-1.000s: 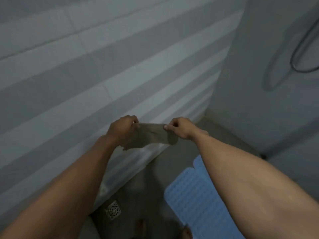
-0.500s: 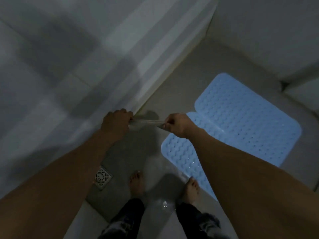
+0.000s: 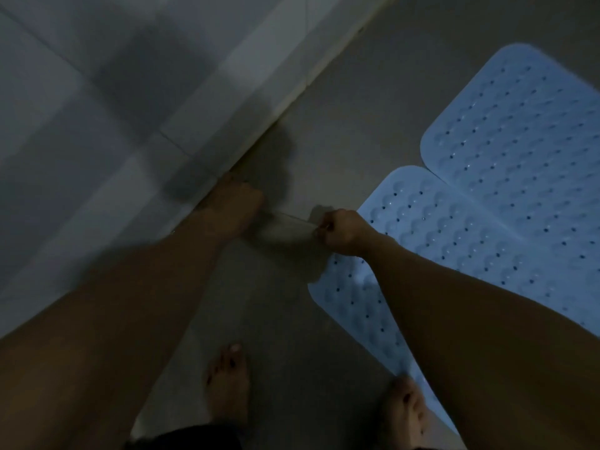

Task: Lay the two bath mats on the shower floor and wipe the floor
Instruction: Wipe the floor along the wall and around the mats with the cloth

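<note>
The left hand (image 3: pixel 235 207) and right hand (image 3: pixel 344 232) each pinch an end of a thin clear mat (image 3: pixel 287 227), stretched between them low over the grey floor (image 3: pixel 341 131) near centre frame. A blue mat (image 3: pixel 506 203) lies flat on the floor at 3 o'clock, touching the right wrist's side. The tiled wall (image 3: pixel 130 92) runs at 10 o'clock. Bare feet (image 3: pixel 227 388) stand at 6 o'clock.

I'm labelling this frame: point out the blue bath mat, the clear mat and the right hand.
blue bath mat (image 3: pixel 506 190), head view, dimpled top.
clear mat (image 3: pixel 287 227), head view, stretched middle.
right hand (image 3: pixel 344 232), head view, knuckles.
</note>
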Motion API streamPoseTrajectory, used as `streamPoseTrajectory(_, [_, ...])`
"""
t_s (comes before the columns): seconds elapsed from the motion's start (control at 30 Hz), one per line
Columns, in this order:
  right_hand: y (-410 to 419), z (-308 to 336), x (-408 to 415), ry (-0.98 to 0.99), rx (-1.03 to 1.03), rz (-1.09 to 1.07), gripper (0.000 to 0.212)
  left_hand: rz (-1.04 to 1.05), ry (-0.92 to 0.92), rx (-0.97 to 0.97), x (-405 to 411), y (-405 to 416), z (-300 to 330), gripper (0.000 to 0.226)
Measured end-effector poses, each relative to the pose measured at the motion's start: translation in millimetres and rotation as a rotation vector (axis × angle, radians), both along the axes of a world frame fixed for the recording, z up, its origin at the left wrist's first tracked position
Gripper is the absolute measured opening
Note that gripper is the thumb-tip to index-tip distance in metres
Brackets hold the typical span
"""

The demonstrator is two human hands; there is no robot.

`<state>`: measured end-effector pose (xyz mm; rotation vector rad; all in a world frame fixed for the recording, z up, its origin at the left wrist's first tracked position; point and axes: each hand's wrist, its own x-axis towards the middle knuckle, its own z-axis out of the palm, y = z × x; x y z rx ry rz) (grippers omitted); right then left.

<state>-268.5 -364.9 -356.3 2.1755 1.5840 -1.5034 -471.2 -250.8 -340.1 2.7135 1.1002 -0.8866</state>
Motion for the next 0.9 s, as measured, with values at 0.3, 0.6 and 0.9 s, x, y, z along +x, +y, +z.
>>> streamPoseTrajectory(0.3, [21.1,-52.1,44.6,-0.214,0.443,-0.133,0.022,-0.003,-0.262,0.176,53.2,19.6,-54.3,0.036])
streamPoseTrajectory(0.6, [-2.8,-44.1,-30.2,-0.204,0.658,-0.242,0.024,-0.06,-0.296,0.101,-4.1,-18.1,-81.7,0.034])
streamPoseTrajectory(0.9, [-43.6,-94.7,-100.7,-0.316,0.531,-0.266,0.066,-0.035,-0.316,0.031,-23.9,-25.5,-114.7,0.063])
